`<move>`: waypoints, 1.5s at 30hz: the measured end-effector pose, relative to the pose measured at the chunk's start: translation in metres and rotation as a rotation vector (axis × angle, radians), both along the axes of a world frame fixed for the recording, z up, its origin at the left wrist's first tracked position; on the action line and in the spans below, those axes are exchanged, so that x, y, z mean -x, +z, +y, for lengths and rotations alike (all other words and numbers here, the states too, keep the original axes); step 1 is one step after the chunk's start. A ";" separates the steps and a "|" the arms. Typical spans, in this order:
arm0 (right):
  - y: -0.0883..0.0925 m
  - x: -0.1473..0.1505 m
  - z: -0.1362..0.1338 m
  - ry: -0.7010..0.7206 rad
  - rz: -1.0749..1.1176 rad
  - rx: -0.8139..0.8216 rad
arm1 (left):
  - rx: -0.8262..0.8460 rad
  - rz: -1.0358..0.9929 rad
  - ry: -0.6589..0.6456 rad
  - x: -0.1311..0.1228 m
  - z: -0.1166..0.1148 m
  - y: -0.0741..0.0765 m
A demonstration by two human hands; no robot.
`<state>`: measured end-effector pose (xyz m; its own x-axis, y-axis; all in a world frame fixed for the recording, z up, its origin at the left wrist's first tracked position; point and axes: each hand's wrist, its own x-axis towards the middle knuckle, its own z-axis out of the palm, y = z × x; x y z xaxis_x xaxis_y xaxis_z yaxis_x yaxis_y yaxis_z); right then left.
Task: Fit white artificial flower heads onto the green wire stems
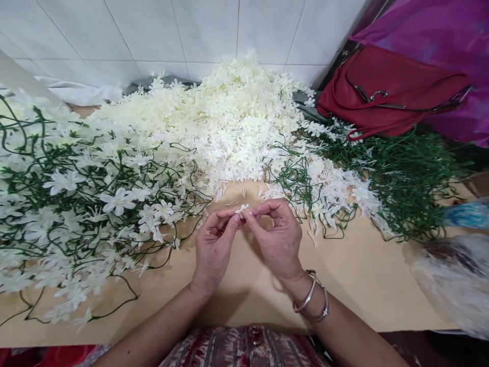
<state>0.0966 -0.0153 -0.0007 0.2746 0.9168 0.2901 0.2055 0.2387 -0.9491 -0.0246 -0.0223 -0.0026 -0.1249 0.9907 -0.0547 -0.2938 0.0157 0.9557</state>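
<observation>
A small white flower piece (pixel 241 209) is pinched between the fingertips of both hands, above the tan table (pixel 244 285). My left hand (pixel 216 242) holds it from the left side, thumb and index finger pressed together. From the right, my right hand (pixel 278 237) grips it the same way, with metal bangles on that wrist. Just beyond the fingertips lie loose white stamen pieces (pixel 243 192) and a large heap of white blossoms (pixel 244 117). White flowers on green stems (pixel 118 201) are piled at the left.
Green stems (pixel 408 178) lie heaped at the right, with scattered white stamens beside them. Behind them sits a red handbag (pixel 397 86) against purple fabric (pixel 431 30). A clear plastic bag (pixel 458 285) rests at the right edge. A tiled wall (pixel 206 30) stands at the back.
</observation>
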 end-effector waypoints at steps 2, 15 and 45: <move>0.001 0.001 0.000 -0.015 0.021 -0.006 | 0.013 -0.010 0.006 0.001 0.000 -0.001; 0.000 0.003 0.004 0.035 0.145 0.096 | 0.008 0.003 -0.030 0.004 0.003 -0.002; 0.006 -0.028 0.002 0.348 -0.385 0.181 | -0.160 0.442 -0.073 0.017 0.037 0.024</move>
